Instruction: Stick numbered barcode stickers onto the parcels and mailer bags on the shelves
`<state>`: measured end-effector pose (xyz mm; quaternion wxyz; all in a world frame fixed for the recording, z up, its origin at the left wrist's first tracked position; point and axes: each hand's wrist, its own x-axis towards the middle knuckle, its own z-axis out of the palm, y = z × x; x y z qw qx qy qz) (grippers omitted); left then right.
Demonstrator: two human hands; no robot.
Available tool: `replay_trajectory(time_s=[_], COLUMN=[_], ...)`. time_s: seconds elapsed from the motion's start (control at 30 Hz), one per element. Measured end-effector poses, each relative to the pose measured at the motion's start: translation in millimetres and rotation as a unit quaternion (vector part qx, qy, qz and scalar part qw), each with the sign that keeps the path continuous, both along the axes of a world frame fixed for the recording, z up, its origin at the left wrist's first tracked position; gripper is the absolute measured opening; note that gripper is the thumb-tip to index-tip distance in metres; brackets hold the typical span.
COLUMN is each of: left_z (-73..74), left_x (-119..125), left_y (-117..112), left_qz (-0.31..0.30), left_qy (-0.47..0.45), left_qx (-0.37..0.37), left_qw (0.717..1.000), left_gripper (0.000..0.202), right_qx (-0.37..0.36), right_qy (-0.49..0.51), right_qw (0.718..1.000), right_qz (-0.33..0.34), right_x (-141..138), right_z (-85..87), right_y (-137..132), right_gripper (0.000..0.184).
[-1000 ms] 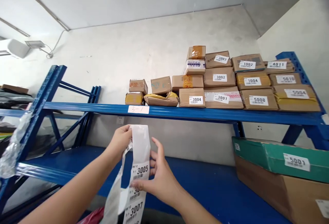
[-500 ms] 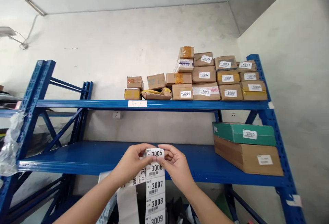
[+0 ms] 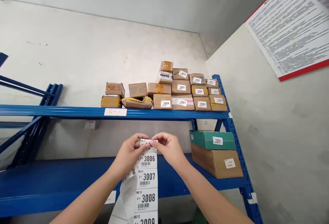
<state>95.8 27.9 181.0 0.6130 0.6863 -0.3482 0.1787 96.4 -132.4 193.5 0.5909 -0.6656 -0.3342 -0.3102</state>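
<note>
A long strip of white number labels (image 3: pixel 147 179) hangs down in front of me, printed 3006, 3007, 3008 and 3009 from top to bottom. My left hand (image 3: pixel 131 152) pinches its upper left edge between thumb and fingers. At the upper right edge, my right hand (image 3: pixel 167 146) pinches the top label, and the thumbs partly cover that label's number. More of the strip loops behind and to the left, some with its blank back showing. Beyond the hands is the blue shelf rack (image 3: pixel 77 174).
On the upper shelf stand several cardboard boxes, including one marked 3004 (image 3: pixel 162 101). A green box (image 3: pixel 212 140) marked 5001 lies on a brown box (image 3: pixel 218 162) at the lower right. A shelf tag (image 3: pixel 115 112) reads 3-1. A printed board (image 3: pixel 288 28) hangs on the right wall.
The view has turned right and tilted, bringing the wall board into sight. Both hands still pinch the strip's top; the thumbs now cover more of the top label.
</note>
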Motion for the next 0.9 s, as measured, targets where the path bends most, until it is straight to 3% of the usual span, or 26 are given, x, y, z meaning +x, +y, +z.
replay_trajectory(time_s=[0.13, 0.23, 0.3, 0.37, 0.43, 0.5, 0.6, 0.7, 0.8, 0.9], left_z=[30.7, 53.2, 66.8, 78.2, 86.0, 89.4, 87.8, 83.9, 81.7, 82.3], left_x=[23, 43, 56, 64, 69, 71, 75, 81, 84, 83], left_y=[-14, -28, -37, -45, -50, -53, -52, -47, -40, -32], left_qz=[0.037, 0.135, 0.143, 0.095, 0.057, 0.05, 0.057, 0.049, 0.048, 0.057], left_qy=[0.006, -0.03, -0.055, -0.06, -0.049, -0.044, -0.053, -0.062, -0.061, -0.074], left_qx=[-0.037, -0.09, -0.13, -0.14, -0.101, -0.055, -0.031, -0.036, -0.043, -0.028], left_qw=[0.999, 0.986, 0.98, 0.984, 0.992, 0.996, 0.996, 0.996, 0.996, 0.995], left_gripper=[0.032, 0.034, 0.036, 0.035, 0.036, 0.031, 0.027, 0.026, 0.026, 0.029], right_qx=[-0.026, -0.038, -0.048, -0.045, -0.006, 0.038, 0.008, -0.052, -0.058, -0.118], right_qy=[-0.025, -0.141, -0.216, -0.268, -0.333, -0.393, -0.384, -0.346, -0.372, -0.417], right_qw=[0.999, 0.988, 0.971, 0.956, 0.931, 0.893, 0.863, 0.837, 0.794, 0.76], right_qz=[0.021, -0.046, -0.087, -0.108, -0.149, -0.218, -0.329, -0.421, -0.478, -0.485], right_x=[26, 46, 57, 67, 76, 85, 98, 106, 109, 109], right_z=[31.3, 53.5, 73.9, 102.1, 137.5, 174.7, 217.1, 230.9, 226.4, 220.4], right_y=[-8, -11, -13, -17, -23, -33, -46, -52, -53, -57], right_gripper=[0.025, 0.014, 0.009, 0.007, 0.008, 0.008, 0.009, 0.011, 0.037, 0.017])
